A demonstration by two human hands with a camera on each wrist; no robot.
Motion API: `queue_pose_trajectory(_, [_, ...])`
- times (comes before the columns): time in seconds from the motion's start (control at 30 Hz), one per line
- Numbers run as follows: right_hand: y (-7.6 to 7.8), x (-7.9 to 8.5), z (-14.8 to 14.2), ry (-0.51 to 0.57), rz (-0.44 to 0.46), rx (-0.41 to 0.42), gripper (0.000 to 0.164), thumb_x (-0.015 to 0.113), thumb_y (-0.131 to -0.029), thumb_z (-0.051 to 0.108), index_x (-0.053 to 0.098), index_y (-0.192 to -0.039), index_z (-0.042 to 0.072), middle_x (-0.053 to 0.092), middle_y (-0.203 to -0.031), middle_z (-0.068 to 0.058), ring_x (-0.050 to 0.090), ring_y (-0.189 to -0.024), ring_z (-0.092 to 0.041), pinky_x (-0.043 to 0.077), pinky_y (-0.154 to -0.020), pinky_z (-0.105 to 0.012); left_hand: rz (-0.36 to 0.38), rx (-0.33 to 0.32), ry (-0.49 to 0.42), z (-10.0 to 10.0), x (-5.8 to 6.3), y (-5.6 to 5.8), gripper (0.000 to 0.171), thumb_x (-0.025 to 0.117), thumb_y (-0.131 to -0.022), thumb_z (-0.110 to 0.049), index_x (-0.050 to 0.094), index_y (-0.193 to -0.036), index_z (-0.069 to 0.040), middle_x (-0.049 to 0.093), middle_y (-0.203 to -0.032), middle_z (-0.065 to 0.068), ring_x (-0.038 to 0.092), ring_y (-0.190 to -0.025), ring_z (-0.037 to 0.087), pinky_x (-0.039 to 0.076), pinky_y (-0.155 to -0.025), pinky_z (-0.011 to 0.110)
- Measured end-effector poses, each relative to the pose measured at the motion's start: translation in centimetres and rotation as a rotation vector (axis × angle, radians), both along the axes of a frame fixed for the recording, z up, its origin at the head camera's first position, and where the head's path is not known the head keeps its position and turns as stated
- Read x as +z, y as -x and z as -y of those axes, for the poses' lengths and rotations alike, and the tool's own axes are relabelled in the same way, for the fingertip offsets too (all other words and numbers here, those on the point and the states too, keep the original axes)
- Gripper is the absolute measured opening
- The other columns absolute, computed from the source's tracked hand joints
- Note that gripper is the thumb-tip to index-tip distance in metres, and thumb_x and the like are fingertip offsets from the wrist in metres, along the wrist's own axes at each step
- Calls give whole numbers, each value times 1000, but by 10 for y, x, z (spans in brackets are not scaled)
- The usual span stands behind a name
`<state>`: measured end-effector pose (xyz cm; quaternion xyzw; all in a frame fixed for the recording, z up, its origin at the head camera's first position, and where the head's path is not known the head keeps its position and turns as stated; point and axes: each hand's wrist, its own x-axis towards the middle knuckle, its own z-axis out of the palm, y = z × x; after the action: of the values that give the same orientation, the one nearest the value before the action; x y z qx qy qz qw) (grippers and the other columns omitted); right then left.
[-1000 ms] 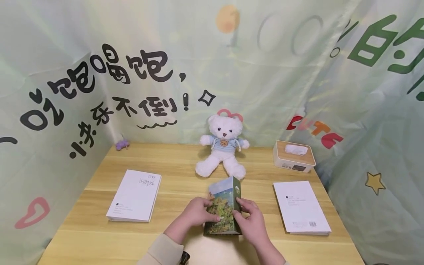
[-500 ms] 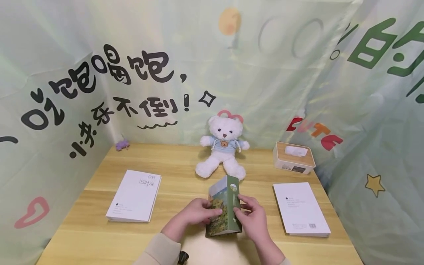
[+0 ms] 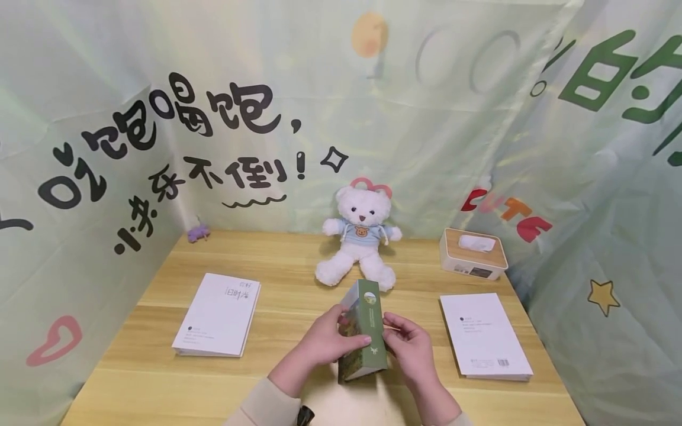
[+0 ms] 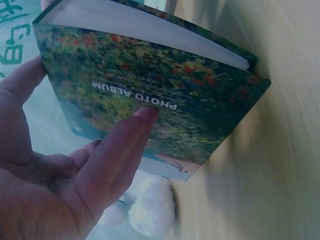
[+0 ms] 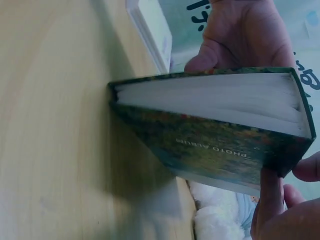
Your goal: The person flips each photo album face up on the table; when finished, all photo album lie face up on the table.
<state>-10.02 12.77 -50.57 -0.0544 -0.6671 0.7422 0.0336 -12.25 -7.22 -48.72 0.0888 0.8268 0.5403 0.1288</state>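
Note:
A green photo album [image 3: 375, 325] with a painted flower-field cover stands on the table on its page edge, its spine up. My left hand [image 3: 331, 340] holds it from the left, thumb over the spine and fingers along the painted cover [image 4: 200, 105]. My right hand [image 3: 410, 346] is at the right side; in the right wrist view its thumb and a finger pinch the spine edge near one corner. White page edges [image 5: 210, 97] show between the covers. The cover hides part of the right fingers in the head view.
A white book [image 3: 218, 313] lies at the left and another white book [image 3: 485, 334] at the right. A white teddy bear [image 3: 362, 234] sits behind the album. A tissue box [image 3: 474, 254] stands at the back right, a small purple object [image 3: 198, 232] at the back left.
The album has turned so that its green spine faces me more and its painted cover less. My left thumb has moved from the cover onto the spine, and my right hand has shifted slightly right.

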Motion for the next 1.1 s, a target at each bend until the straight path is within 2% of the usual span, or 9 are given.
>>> queue_pose_trajectory(0.1, [-1,1,2,72,19,27,41,65,-90,-16,58,-129,-24,72,-112,-19,71,-90,-12,63,-81,-30,-37,12,23,-1,2,-2,81,89,-84,-40,56,-143,6,67,-124,21,66,-110,38,59,-89,54])
queue_pose_trajectory(0.27, [-3,1,5,82,-7,88,35,65,-91,-16,59,-124,-26,73,-102,-15,71,-87,-12,64,-76,-29,-26,45,7,-7,5,-5,81,91,-81,-41,58,-138,6,69,-117,17,66,-100,29,59,-86,50])
queue_pose_trajectory(0.37, [-3,0,7,63,-8,116,31,66,-90,-17,61,-118,-26,71,-99,-16,70,-83,-13,64,-74,-30,-27,58,3,-10,7,-7,79,92,-80,-41,59,-134,7,70,-116,17,67,-98,28,59,-87,52])
queue_pose_trajectory(0.63, [-1,-13,2,-3,109,168,35,72,-93,-7,62,-124,-20,70,-103,-15,71,-87,-18,64,-81,-40,-44,100,52,-11,7,-9,74,91,-80,-46,63,-126,5,70,-106,12,66,-91,24,58,-81,48])
queue_pose_trajectory(0.7, [0,-18,0,-38,115,180,36,73,-94,-3,62,-125,-19,70,-105,-17,70,-88,-20,65,-79,-41,-58,119,72,-11,8,-9,73,93,-78,-46,64,-122,4,70,-103,10,65,-88,22,58,-78,45])
queue_pose_trajectory(0.93, [3,-42,-8,-307,71,223,42,76,-96,8,63,-128,-16,72,-116,-25,73,-92,-25,61,-67,-34,-60,208,50,-8,7,-10,62,94,-76,-32,63,-117,3,67,-95,7,64,-78,18,58,-66,35])
queue_pose_trajectory(1.1, [5,-44,-9,-355,37,219,47,80,-93,9,63,-129,-16,71,-119,-28,70,-87,-22,58,-66,-30,-83,241,20,-5,5,-10,65,95,-74,-30,64,-120,4,68,-97,8,63,-80,19,58,-69,36])
